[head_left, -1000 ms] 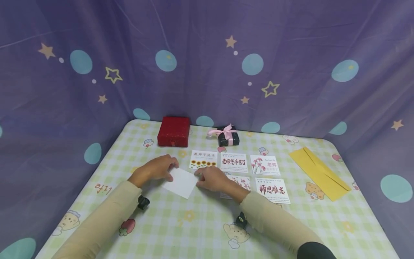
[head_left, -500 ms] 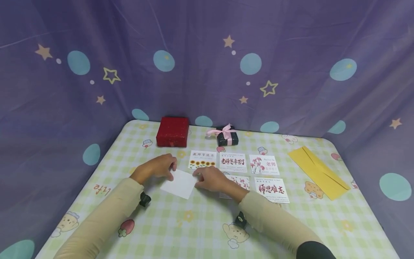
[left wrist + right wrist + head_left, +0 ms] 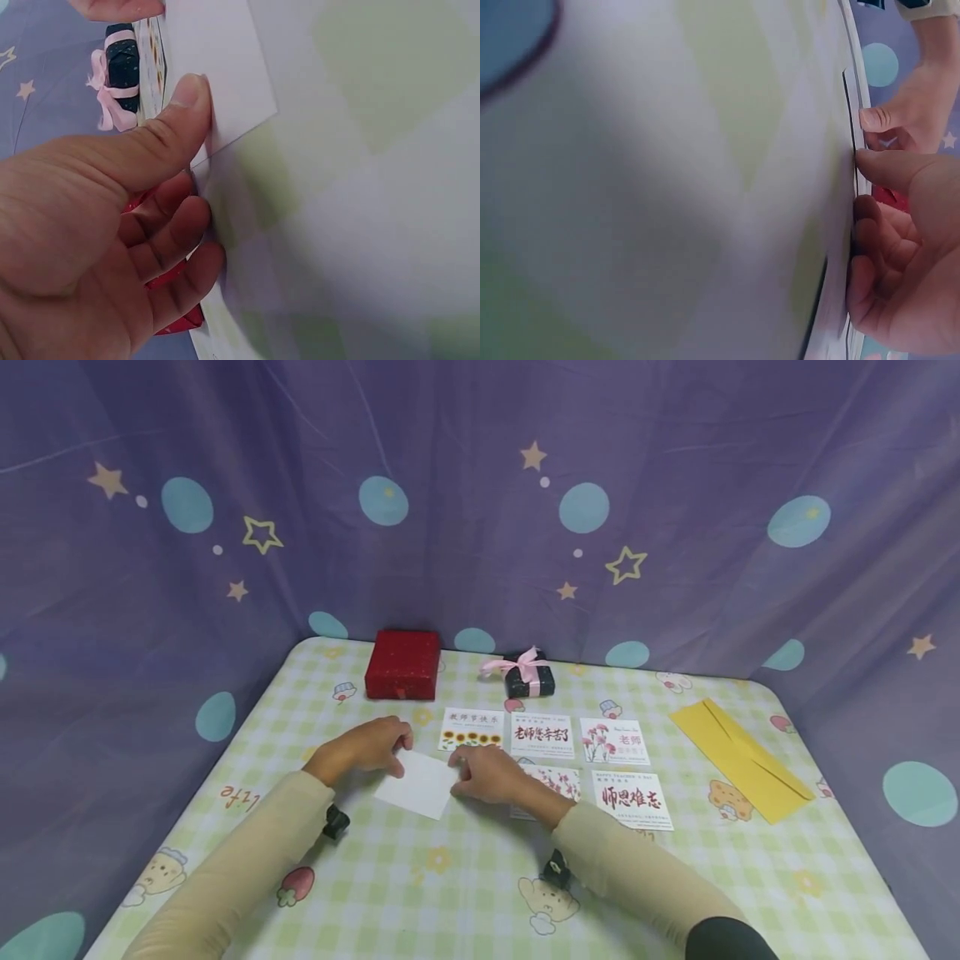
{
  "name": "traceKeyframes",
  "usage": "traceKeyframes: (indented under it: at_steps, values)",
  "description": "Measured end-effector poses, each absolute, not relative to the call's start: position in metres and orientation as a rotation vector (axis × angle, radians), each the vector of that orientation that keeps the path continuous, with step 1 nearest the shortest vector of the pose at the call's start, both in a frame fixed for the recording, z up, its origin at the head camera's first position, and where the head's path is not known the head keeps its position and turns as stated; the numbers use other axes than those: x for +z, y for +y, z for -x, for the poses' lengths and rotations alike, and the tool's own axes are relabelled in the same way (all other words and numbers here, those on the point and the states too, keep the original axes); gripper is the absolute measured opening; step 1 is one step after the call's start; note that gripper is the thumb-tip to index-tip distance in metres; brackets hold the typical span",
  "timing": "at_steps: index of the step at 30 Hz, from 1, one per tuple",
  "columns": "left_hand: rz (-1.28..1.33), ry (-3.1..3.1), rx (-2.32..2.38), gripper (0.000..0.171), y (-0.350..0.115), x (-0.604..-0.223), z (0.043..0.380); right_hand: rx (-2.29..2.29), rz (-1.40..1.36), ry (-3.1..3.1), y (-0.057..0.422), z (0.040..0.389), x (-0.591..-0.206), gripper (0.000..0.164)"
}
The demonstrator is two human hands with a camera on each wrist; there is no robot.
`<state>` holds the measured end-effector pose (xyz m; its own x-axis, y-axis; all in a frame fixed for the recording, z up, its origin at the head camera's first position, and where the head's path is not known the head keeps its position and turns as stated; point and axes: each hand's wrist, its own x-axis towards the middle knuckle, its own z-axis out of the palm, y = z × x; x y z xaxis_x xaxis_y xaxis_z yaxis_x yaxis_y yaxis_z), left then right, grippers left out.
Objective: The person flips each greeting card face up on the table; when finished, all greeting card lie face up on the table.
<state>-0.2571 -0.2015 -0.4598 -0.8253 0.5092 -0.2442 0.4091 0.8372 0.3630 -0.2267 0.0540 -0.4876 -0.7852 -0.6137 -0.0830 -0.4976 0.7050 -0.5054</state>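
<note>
A plain white square card (image 3: 413,784) lies at a slant on the checked tablecloth, left of the middle. The left hand (image 3: 369,747) holds its left side, the thumb (image 3: 189,94) lying over the card near a corner and the other fingers bent at the cloth; the index fingertip is hidden in the left wrist view. On the opposite side, the right hand (image 3: 486,774) grips the card's right edge between thumb and index finger, with the remaining fingers (image 3: 864,281) curled against the table. The right forearm partly covers a card with pink blossoms (image 3: 558,781).
Behind the hands are a sunflower card (image 3: 471,730), a red-lettered card (image 3: 542,737) and a pink-flower card (image 3: 613,742). Another red-lettered card (image 3: 632,800) lies right. Farther out are a yellow envelope (image 3: 738,760), a red box (image 3: 403,664) and a dark ribboned box (image 3: 529,677).
The white card has turned very slightly between the two hands. Both hands stay at its sides, and the other cards lie as before.
</note>
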Motion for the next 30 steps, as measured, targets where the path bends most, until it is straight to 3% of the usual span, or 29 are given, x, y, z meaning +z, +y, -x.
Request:
traceKeyframes:
  at_steps: [11,19,30]
  values:
    - [-0.718,2.655,0.396,0.028,-0.200,-0.458,0.263,-0.690,0.731,2.686,0.047,0.224,-0.492,0.050]
    - [-0.648,2.648,0.470,0.056,-0.210,-0.457,0.253,-0.693,0.692,2.675,0.045,0.224,-0.488,0.050]
    - [-0.644,2.640,0.457,0.053,-0.206,-0.457,0.254,-0.721,0.682,2.672,0.047,0.224,-0.489,0.053]
